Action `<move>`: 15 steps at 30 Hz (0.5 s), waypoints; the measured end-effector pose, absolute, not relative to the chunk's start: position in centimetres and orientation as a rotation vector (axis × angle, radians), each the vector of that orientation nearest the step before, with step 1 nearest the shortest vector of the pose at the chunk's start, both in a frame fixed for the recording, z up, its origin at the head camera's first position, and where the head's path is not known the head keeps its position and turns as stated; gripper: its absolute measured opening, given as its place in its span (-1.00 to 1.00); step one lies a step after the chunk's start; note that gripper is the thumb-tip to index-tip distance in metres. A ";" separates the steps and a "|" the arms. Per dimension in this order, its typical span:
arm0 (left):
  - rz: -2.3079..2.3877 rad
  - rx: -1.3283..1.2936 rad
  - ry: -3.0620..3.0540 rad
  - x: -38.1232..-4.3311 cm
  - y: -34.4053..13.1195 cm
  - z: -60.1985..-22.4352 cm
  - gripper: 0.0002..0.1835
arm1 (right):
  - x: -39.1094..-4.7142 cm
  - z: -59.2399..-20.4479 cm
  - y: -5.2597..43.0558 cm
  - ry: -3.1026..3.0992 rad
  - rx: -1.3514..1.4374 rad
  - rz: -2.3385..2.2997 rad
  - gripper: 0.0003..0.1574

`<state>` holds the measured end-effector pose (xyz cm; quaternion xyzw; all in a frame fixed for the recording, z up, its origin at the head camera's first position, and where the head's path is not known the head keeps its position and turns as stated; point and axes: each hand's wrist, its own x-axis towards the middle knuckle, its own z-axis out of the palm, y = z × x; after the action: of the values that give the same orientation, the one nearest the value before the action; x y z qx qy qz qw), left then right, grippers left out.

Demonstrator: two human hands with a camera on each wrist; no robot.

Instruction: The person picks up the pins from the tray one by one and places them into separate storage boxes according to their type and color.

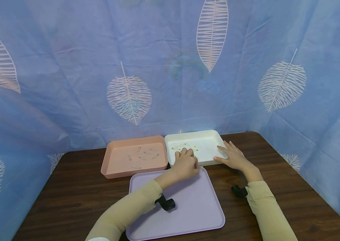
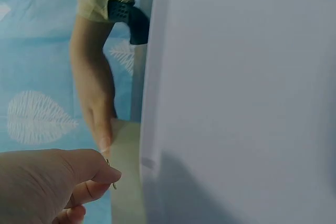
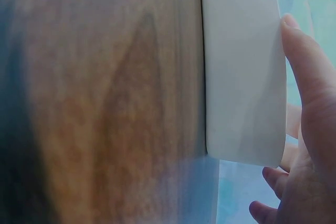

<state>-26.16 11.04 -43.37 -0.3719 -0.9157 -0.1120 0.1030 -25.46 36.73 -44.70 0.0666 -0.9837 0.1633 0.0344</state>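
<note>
My left hand [image 1: 185, 164] is over the near edge of the white tray [image 1: 207, 162], above the far end of the purple tray [image 1: 188, 204]. In the left wrist view, its thumb and forefinger pinch a small gold-yellow safety pin [image 2: 114, 185], mostly covered by the fingertips. Several yellow safety pins [image 1: 183, 145] lie in the white tray, some of them hidden behind the left hand. At that tray's right end my right hand [image 1: 234, 157] has its fingers spread, and the thumb [image 3: 302, 56] touches the near rim.
A pink tray [image 1: 115, 164] with several silver safety pins [image 1: 137, 167] stands left of the white one. All the trays are on a dark wooden table [image 1: 76, 197]. A blue curtain [image 1: 170, 97] with white leaf prints hangs close behind the table.
</note>
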 end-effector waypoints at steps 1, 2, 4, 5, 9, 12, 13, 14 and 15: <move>-0.339 -1.099 -2.702 -26.3 11.0 -43.2 -0.93 | -25.5 -44.7 36.7 -3.024 0.204 0.502 -0.01; -0.351 -1.103 -2.703 -26.5 10.9 -43.1 -0.93 | -25.5 -44.7 36.7 -3.024 0.203 0.501 -0.01; -0.373 -1.104 -2.703 -26.9 10.9 -42.9 -0.92 | -25.5 -44.7 36.7 -3.023 0.202 0.505 -0.01; -0.386 -1.100 -2.706 -27.0 10.9 -42.8 -0.91 | -25.5 -44.7 36.7 -3.022 0.203 0.507 -0.01; -0.435 -1.067 -2.728 -27.6 10.9 -42.4 -0.91 | -25.5 -44.7 36.7 -3.016 0.206 0.505 -0.02; -0.486 -1.042 -2.730 -27.9 11.0 -42.0 -0.90 | -25.5 -44.8 36.8 -3.014 0.206 0.503 -0.01; -0.494 -1.034 -2.726 -28.1 11.1 -41.9 -0.90 | -25.5 -44.8 36.8 -3.013 0.206 0.503 -0.01; -0.499 -1.029 -2.719 -28.2 11.2 -41.8 -0.91 | -25.5 -44.8 36.8 -3.014 0.202 0.504 -0.01; -0.505 -1.024 -2.713 -28.4 11.3 -41.7 -0.91 | -25.5 -44.8 36.9 -3.015 0.201 0.503 -0.01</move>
<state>-28.42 11.28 -41.75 -0.3462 -0.9171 -0.1708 0.0990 -25.53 36.85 -44.82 0.0656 -0.9835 0.1640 0.0389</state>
